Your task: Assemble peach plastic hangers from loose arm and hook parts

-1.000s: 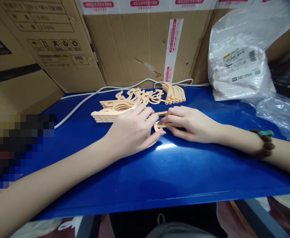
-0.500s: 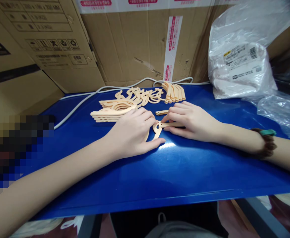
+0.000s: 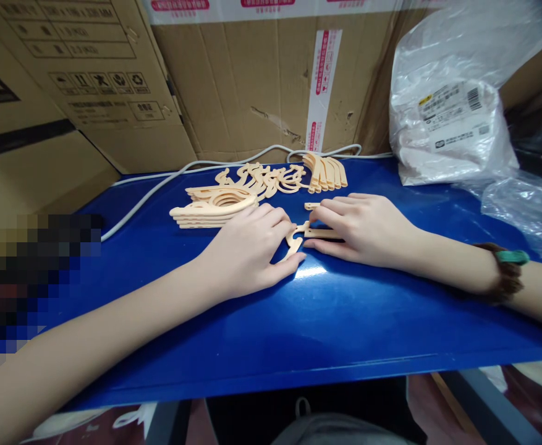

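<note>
My left hand (image 3: 256, 247) lies over a beige plastic hook (image 3: 293, 247), its fingers and thumb closed about the piece, which is partly covered by the hand. Facing it, my right hand (image 3: 356, 228) grips a beige hanger arm (image 3: 324, 234) between thumb and fingers. The arm's end sits close to the hook's tab; whether they are joined I cannot tell. A second beige strip (image 3: 312, 206) pokes out past the right hand's fingertips, mostly hidden. Behind the left hand are stacked folded hangers (image 3: 196, 213).
Loose hooks (image 3: 256, 178) and a row of curved hanger arms (image 3: 326, 173) lie at the back of the blue table (image 3: 261, 346). A white cable (image 3: 152, 190) runs behind them. Cardboard boxes (image 3: 261, 86) wall the back and left; a plastic bag (image 3: 447, 123) stands at right.
My right hand has shifted slightly right, with the hanger arm and the second strip moving along, so more of the hook's tab shows. My left hand has barely moved.
</note>
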Available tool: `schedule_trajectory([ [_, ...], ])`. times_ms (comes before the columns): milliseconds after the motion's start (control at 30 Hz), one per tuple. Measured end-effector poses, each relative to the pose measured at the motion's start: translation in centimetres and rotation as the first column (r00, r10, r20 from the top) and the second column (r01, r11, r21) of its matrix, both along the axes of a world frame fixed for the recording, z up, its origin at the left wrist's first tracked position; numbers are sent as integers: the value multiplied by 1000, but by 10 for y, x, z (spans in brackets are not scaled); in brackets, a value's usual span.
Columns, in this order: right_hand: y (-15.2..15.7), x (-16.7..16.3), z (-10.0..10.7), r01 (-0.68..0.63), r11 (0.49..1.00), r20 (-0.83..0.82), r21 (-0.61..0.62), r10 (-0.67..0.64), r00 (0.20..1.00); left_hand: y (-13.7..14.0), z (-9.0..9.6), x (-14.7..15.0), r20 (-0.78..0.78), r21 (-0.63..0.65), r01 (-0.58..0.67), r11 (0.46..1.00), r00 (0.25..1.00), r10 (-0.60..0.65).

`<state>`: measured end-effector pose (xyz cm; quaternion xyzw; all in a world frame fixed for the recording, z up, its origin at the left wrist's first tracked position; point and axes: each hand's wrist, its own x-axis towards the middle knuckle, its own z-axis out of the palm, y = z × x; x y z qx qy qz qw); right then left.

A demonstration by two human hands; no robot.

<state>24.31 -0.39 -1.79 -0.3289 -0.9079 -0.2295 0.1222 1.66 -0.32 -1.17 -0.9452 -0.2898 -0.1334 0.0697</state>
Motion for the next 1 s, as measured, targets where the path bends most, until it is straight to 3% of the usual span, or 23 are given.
schedule_trajectory([
  [167,0,0,1,36,999,7,-6,-36,999,0,0,0,3,-8,2,1000,1000,-2],
  [433,4,-2,-1,-86,996,15,-12,86,996,0,0,0,-8,-9,0,1000,1000,0],
  [567,1,-2,-5,-17,998,20,-63,18,1000,1,0,0,-6,-8,1,1000,1000,-1],
  [800,-4,-3,-4,77,997,99,-24,-74,992,0,0,-1,-5,-1,-1,1000,1000,1],
  [1000,-7,-7,0,213,977,69,-21,-211,975,0,0,-1,-12,8,4,1000,1000,-4],
])
